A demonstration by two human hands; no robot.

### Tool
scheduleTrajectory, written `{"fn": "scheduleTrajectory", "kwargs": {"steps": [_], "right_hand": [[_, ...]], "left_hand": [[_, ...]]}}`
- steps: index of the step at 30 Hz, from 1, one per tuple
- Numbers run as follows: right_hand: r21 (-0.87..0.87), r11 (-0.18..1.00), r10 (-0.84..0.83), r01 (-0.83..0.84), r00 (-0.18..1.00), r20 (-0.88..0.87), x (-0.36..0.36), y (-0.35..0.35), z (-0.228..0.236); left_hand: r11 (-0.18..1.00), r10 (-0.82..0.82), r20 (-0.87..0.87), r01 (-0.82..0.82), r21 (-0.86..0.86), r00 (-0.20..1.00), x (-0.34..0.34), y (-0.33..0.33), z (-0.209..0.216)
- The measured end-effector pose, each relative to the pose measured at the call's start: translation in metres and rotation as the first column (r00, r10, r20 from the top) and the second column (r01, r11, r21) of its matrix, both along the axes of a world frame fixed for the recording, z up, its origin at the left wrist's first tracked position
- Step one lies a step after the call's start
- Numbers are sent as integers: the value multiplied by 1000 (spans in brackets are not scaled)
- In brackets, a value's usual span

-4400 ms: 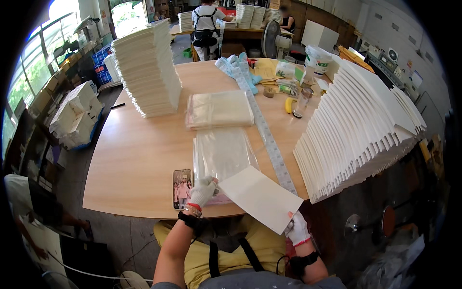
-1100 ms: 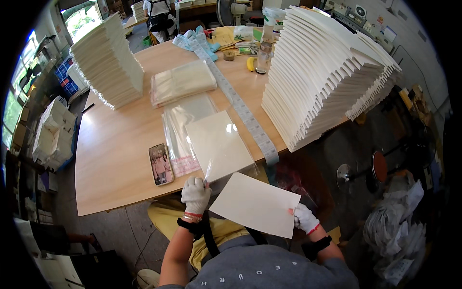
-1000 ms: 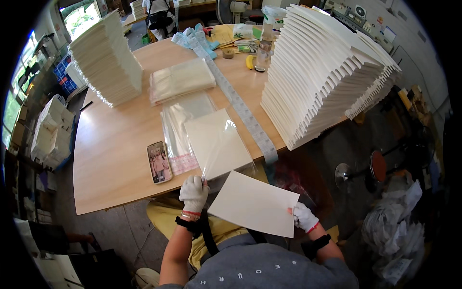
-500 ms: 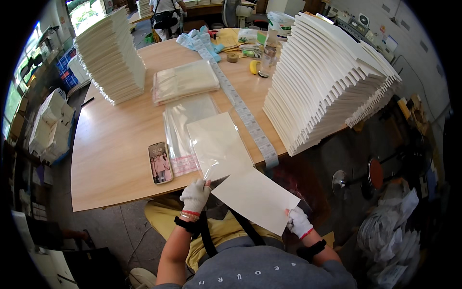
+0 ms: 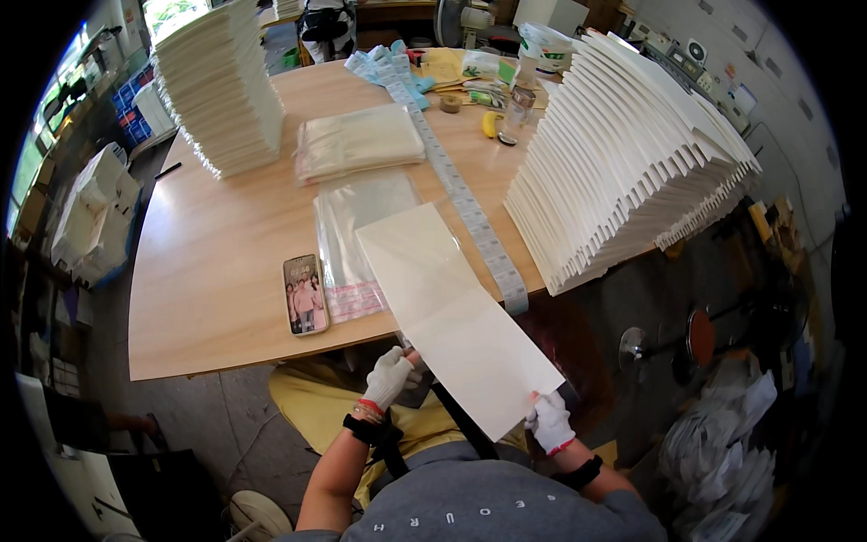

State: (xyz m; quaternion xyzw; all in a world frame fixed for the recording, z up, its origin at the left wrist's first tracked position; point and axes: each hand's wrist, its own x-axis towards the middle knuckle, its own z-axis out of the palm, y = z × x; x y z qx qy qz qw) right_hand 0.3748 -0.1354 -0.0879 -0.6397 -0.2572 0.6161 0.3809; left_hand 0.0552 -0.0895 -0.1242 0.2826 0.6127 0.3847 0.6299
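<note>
White card runs up from your right gloved hand (image 5: 549, 421), its fingers closed on the card's (image 5: 483, 361) near end, to a second white sheet (image 5: 406, 257) lying in a clear bag (image 5: 454, 237) by the front edge of the wooden table (image 5: 217, 262). Your left gloved hand (image 5: 388, 378) is curled nearly closed, fingertips pinching what appears to be the bag's near edge. Just changed: the card is now roughly in line with the bagged sheet, so the pair look close to matched in direction; whether its far end sits inside the film or over it cannot be told. Unlike half a second ago, the card no longer slants aside; unlike about four seconds ago, a bagged sheet now shows beside the flat clear bags (image 5: 340, 226). The phone (image 5: 305, 295) stays to their left, the tall white stack (image 5: 623, 181) to your right
</note>
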Motion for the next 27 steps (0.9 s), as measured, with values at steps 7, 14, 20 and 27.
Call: {"fn": "scheduleTrajectory", "kwargs": {"steps": [7,14,20,27], "right_hand": [[3,1000,13,-13,902,-432,-49,52,-45],[203,979,153,7,629,-762,-116,140,-60],[120,992,40,26,855,-518,-131,140,-53],[58,991,133,-122,803,-581,-106,127,-24]], "left_hand": [[991,105,79,-111,79,991,16,-8,-32],[980,179,140,-188,57,974,20,-11,-43],[985,158,99,-164,48,982,10,-8,-46],[973,168,-104,-147,178,980,3,-8,-44]]}}
